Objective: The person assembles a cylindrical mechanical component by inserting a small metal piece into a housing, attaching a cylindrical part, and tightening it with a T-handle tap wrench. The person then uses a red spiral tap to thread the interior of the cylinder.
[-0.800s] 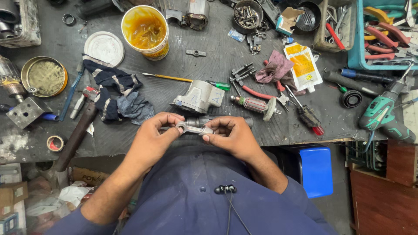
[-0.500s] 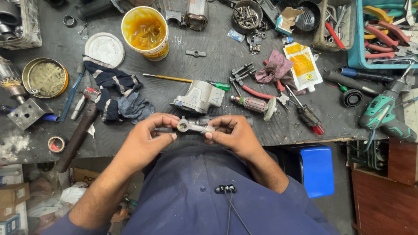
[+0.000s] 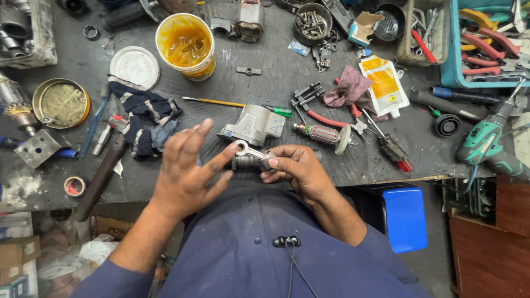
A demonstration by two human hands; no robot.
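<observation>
My right hand (image 3: pixel 295 170) grips a small dark metal cylinder part with a silver ring-ended link (image 3: pixel 249 156) just above the bench's near edge. My left hand (image 3: pixel 187 168) is spread open beside it, with a fingertip touching the silver ring end of the part. A grey cast metal housing (image 3: pixel 255 126) lies on the bench just beyond the part. A motor armature (image 3: pixel 324 134) lies to the right of the housing.
A yellow grease tub (image 3: pixel 185 40) and its white lid (image 3: pixel 134 66) stand at the back left. A dark cloth (image 3: pixel 142 117), a hammer (image 3: pixel 105 168), a screwdriver (image 3: pixel 237 105), red pliers, a green drill (image 3: pixel 486 140) and a blue stool (image 3: pixel 404 216) lie around.
My left hand has let go of the part and spread its fingers; before, both hands gripped it. The part has shifted a little to the right in my right hand.
</observation>
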